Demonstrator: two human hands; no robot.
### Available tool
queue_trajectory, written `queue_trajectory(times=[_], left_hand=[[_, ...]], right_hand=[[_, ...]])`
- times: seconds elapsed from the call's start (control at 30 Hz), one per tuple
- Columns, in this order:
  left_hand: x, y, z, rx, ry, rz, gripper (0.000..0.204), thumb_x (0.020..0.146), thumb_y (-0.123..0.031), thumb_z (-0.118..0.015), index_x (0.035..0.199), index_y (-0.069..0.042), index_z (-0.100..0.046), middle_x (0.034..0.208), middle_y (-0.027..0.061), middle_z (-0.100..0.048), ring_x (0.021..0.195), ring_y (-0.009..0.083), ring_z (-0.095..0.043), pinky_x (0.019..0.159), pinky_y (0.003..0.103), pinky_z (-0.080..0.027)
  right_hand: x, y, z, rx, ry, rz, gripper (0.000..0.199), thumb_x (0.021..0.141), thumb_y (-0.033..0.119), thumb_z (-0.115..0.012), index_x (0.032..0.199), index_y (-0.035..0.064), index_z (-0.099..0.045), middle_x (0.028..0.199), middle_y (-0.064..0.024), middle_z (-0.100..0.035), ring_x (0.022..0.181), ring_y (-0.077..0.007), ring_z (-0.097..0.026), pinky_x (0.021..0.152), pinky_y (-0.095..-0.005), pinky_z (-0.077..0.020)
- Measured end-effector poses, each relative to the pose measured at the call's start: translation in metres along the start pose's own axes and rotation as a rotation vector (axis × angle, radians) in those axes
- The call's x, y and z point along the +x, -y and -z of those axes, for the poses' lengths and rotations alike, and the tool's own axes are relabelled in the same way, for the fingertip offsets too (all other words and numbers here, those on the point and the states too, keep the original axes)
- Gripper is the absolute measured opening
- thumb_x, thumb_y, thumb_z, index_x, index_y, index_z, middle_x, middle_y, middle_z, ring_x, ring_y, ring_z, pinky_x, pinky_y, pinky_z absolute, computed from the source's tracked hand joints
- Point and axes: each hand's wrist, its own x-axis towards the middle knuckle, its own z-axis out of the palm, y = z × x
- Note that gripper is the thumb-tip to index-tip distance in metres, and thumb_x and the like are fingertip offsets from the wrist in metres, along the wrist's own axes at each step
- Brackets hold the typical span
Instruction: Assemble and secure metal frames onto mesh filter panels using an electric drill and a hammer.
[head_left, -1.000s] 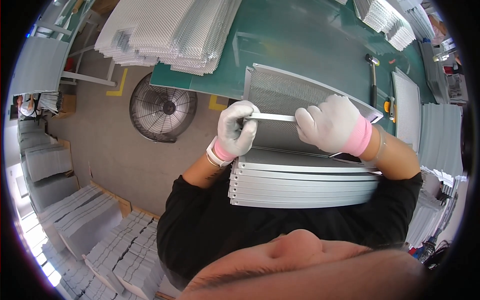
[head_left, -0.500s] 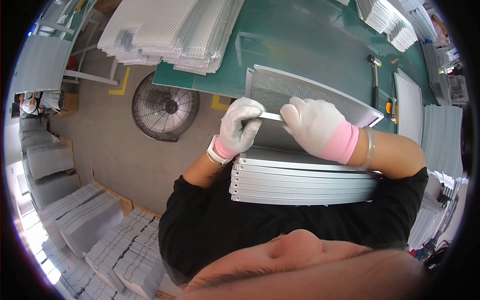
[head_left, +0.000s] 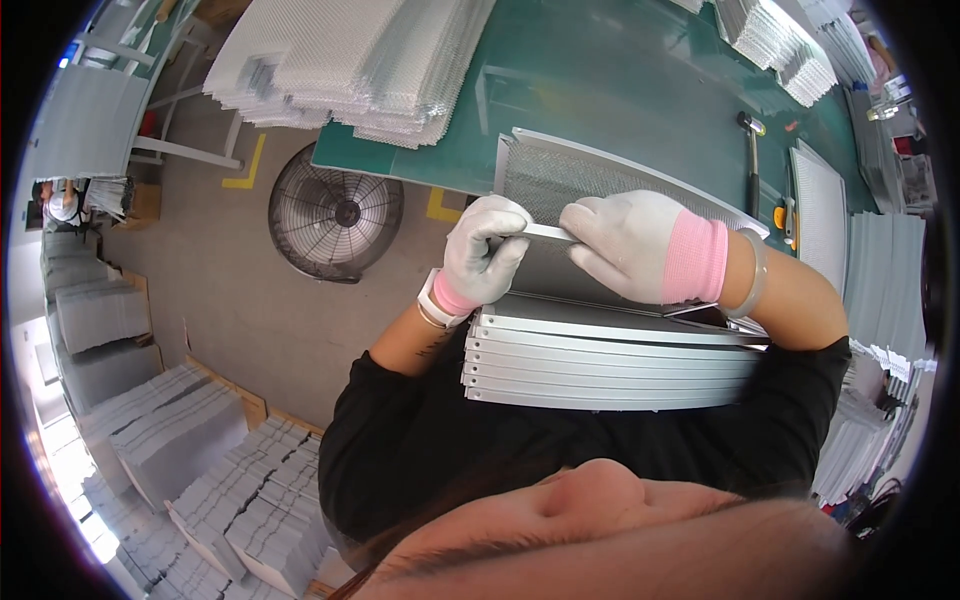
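White gloves with pink cuffs cover both hands. Between them, close in front of my body, is the pale edge of a metal frame [head_left: 548, 232]. My left hand [head_left: 487, 252] pinches its left end between thumb and fingers. My right hand [head_left: 625, 245] grips the same edge a little farther right, its fingertips pressed on it; the frame's far right part is hidden behind this hand. A stack of silver metal frames [head_left: 600, 365] lies just below, against my body. Beyond my hands a framed mesh panel [head_left: 620, 180] rests at the edge of the green table [head_left: 600, 70].
On the table are a pile of mesh sheets [head_left: 340, 60], a hammer [head_left: 752, 165], an orange-and-black tool [head_left: 783, 215] and another mesh panel [head_left: 818, 200]. A round floor fan [head_left: 340, 213] stands left of the table. Stacks of grey panels [head_left: 190, 435] fill the lower left.
My right hand has turned, its wrist rising slightly and its fingers straightening along the frame edge. My left hand keeps its pinch. The view has shifted a little.
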Motion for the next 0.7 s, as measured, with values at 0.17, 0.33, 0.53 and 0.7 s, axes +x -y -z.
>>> queue_trajectory(times=[0.17,0.33,0.53,0.7], left_hand=[[0.003,0.0,0.0,0.028,-0.017,-0.062,0.022,0.087,0.001,-0.067,0.106,-0.003,-0.057,0.092,0.0113,-0.063,0.078,0.0221,-0.062,0.07,0.032,-0.05],[0.001,-0.001,0.0,-0.118,-0.063,0.003,0.024,0.085,0.001,-0.07,0.107,-0.004,-0.063,0.093,0.0102,-0.064,0.079,0.0168,-0.058,0.069,0.028,-0.048],[-0.001,0.005,0.01,-0.229,0.017,0.079,0.027,0.081,0.003,-0.072,0.106,-0.004,-0.065,0.101,0.0124,-0.063,0.081,0.0156,-0.058,0.07,0.026,-0.047],[0.002,-0.007,0.014,-0.167,0.049,0.135,0.025,0.083,0.005,-0.066,0.107,-0.003,-0.064,0.103,0.0129,-0.063,0.085,0.0174,-0.057,0.073,0.027,-0.047]], right_hand=[[0.011,0.002,-0.001,-0.117,0.031,0.03,0.021,0.096,0.024,-0.057,0.094,0.0033,-0.052,0.08,-0.0152,-0.063,0.07,-0.0358,-0.066,0.065,-0.0457,-0.0531],[0.008,0.004,-0.012,-0.123,-0.054,-0.003,0.021,0.095,0.023,-0.059,0.093,0.0039,-0.051,0.079,-0.0147,-0.063,0.07,-0.0359,-0.065,0.062,-0.0451,-0.053],[0.006,0.005,-0.006,-0.032,-0.056,-0.003,0.018,0.095,0.022,-0.058,0.095,0.0048,-0.052,0.083,-0.0149,-0.063,0.074,-0.0363,-0.066,0.066,-0.0462,-0.0532],[0.006,0.007,-0.008,-0.013,-0.029,-0.044,0.018,0.095,0.022,-0.057,0.096,0.0048,-0.052,0.084,-0.015,-0.063,0.076,-0.0366,-0.066,0.068,-0.0463,-0.0538]])
